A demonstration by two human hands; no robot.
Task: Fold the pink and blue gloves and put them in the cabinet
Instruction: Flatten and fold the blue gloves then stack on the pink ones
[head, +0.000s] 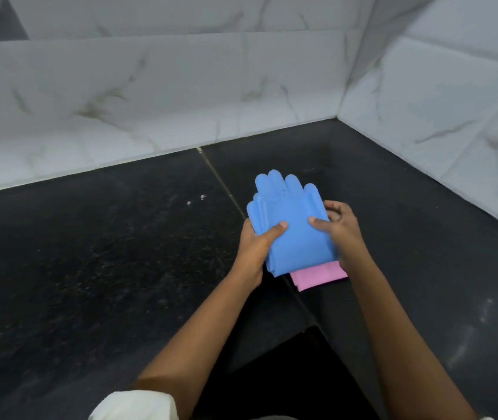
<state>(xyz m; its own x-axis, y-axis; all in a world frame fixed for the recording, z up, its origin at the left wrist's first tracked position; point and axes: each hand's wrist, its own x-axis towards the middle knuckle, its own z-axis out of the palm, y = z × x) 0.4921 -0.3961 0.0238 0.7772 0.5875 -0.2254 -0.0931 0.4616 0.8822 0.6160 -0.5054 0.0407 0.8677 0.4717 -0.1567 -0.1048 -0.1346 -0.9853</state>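
- A person holds a stack of smooth blue rubber gloves (pixel 287 225) just above a black speckled stone countertop (pixel 105 268), near the corner where the white marble-patterned wall tiles (pixel 150 86) meet; the glove fingers point away toward that corner.
- A flat pink rubber glove (pixel 317 275) lies beneath the blue stack, only its cuff end showing on the side nearest the person.
- The left hand (pixel 256 247) grasps the blue gloves' left edge, thumb pressed flat on top and fingers hidden underneath.
- The right hand (pixel 340 228) pinches the right edge, thumb on top, the other fingers loosely curled beside the stack.
- To fold well, it seems best to keep the edges aligned, bring the fingertips over toward the cuffs in one motion, and press the crease flat against the countertop.
- No cabinet is in view.
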